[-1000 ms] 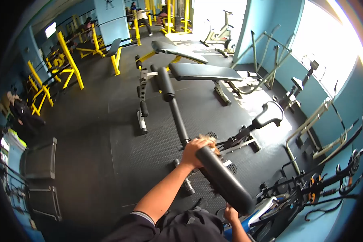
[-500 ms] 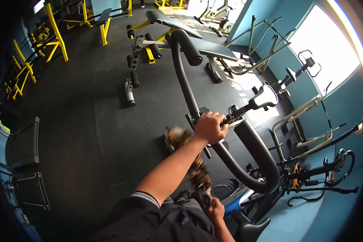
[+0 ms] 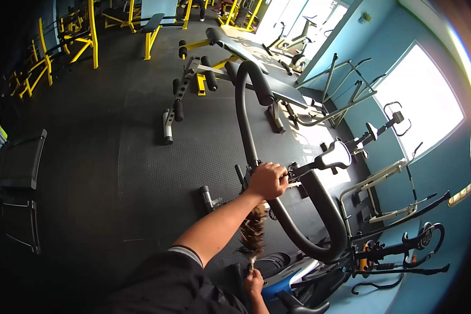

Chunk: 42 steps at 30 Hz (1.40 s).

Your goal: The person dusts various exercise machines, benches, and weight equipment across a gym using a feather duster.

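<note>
My left hand [image 3: 268, 180] is closed around the middle of a black exercise-bike handlebar [image 3: 289, 225], near its central post. The bar loops up and down on either side of that hand. Lower down, my right hand [image 3: 254, 282] grips the short handle of a brown feather duster [image 3: 252, 233]. The duster's feathers point up, beneath my left forearm, and their tip passes behind my left wrist. Beside the right hand is the bike's blue and white body [image 3: 285, 280], with a black saddle [image 3: 303, 307] at the bottom edge.
Behind the handlebar stands a weight bench [image 3: 277, 86] with foam rollers. More exercise bikes and a grey-framed machine [image 3: 369, 183] line the window wall on the right. Treadmills [image 3: 23, 162] stand at left, yellow-framed racks [image 3: 91, 36] at the back. A person's legs [image 3: 202, 8] show far off.
The duster has swung from a slanted, blurred position to nearly upright, closer under my left forearm. My right hand has shifted left in view. My left hand stays on the handlebar; the view has tilted.
</note>
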Tool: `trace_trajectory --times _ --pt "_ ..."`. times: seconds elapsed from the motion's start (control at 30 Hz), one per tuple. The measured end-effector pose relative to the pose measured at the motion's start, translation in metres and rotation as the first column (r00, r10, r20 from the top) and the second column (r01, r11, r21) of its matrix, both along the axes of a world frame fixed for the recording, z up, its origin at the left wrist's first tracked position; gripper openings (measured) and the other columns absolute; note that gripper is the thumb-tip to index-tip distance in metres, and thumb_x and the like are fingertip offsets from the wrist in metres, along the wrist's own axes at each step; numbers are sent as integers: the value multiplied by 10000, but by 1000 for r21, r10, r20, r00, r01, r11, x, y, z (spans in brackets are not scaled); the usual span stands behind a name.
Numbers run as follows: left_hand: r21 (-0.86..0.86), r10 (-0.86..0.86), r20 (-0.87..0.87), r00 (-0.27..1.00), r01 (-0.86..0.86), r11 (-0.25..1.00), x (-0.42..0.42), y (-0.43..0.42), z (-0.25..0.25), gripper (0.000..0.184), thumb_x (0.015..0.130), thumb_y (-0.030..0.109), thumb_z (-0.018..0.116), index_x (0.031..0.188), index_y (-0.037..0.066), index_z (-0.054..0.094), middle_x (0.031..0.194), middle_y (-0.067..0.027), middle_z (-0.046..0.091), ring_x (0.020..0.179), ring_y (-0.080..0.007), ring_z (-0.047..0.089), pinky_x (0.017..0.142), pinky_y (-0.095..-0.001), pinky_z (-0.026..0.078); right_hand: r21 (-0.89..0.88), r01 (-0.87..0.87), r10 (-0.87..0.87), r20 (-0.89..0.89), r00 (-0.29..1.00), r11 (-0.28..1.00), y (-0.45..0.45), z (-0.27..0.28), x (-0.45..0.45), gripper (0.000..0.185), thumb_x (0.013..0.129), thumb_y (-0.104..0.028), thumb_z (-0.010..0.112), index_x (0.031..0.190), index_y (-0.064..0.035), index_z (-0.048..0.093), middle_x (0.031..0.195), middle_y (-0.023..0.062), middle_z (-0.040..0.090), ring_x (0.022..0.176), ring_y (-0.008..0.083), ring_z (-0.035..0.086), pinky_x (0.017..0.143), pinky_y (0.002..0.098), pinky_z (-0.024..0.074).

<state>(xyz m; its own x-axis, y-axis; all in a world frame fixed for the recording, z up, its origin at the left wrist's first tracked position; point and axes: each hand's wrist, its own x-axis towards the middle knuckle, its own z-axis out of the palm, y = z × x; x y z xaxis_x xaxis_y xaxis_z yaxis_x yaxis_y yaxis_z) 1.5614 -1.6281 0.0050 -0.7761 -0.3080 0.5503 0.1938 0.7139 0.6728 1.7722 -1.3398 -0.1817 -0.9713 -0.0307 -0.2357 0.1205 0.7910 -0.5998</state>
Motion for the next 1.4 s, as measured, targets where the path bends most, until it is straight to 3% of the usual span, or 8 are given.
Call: trace_trajectory --times 0.17,0.27,0.47,0.67,0.93,1.13,1.27,1.4 --pt "-294 -119 -43 992 102 950 38 -3 -17 193 862 246 560 832 79 651 840 -115 636 926 -283 608 948 -445 397 -26 -237 237 -12 972 971 -26 39 7 150 858 -153 550 969 -68 605 763 189 643 739 378 631 635 432 487" --pt "-258 -55 -93 994 29 966 86 3 -11 407 906 366 520 1167 66 607 1185 -143 604 1195 -319 500 1034 -476 310 -99 -258 226 -257 940 961 -25 74 23 126 845 -123 552 953 -62 571 745 189 614 695 375 613 587 441 468" --pt "-14 48 -134 990 -50 999 173 15 18 435 873 349 568 1183 45 589 1160 -147 614 1118 -309 548 983 -426 353 -132 -283 172 -535 827 950 -22 69 42 133 860 -79 527 986 -50 555 735 170 594 644 355 605 570 415 471" --pt "3 -170 59 984 170 985 235 36 15 438 850 323 615 1213 82 570 1175 -149 601 1102 -317 557 953 -422 402 -328 88 -262 -534 804 941 5 49 83 172 915 -141 467 1028 -39 547 835 183 632 719 335 637 638 399 486" --pt "167 -433 122 893 411 896 250 52 15 492 885 393 561 1272 90 527 1217 -133 585 1135 -291 544 980 -442 380 -302 174 -272 -322 907 937 -20 79 110 165 925 -134 444 988 -31 555 830 146 628 750 293 610 700 348 472" --pt "8 -405 164 900 409 912 256 -3 32 523 891 402 552 1318 107 489 1279 -134 546 1202 -299 499 1025 -465 334 -482 169 -414 -463 784 860 -44 94 113 150 924 -108 451 901 -11 563 701 43 543 641 131 502 608 263 417" --pt "105 -401 200 894 388 916 270 -80 33 562 865 438 576 1330 135 484 1285 -116 547 1196 -282 504 1024 -460 321 -462 138 -391 -513 764 876 -94 111 134 219 934 -161 488 1097 -32 556 861 174 645 710 248 594 636 348 469" --pt "101 -294 188 937 279 955 279 -145 18 532 862 413 581 1301 123 507 1251 -119 566 1168 -282 523 1007 -460 337 -572 173 -399 -297 868 802 -190 127 115 154 936 -124 449 908 -18 556 682 32 520 570 112 461 536 261 391"
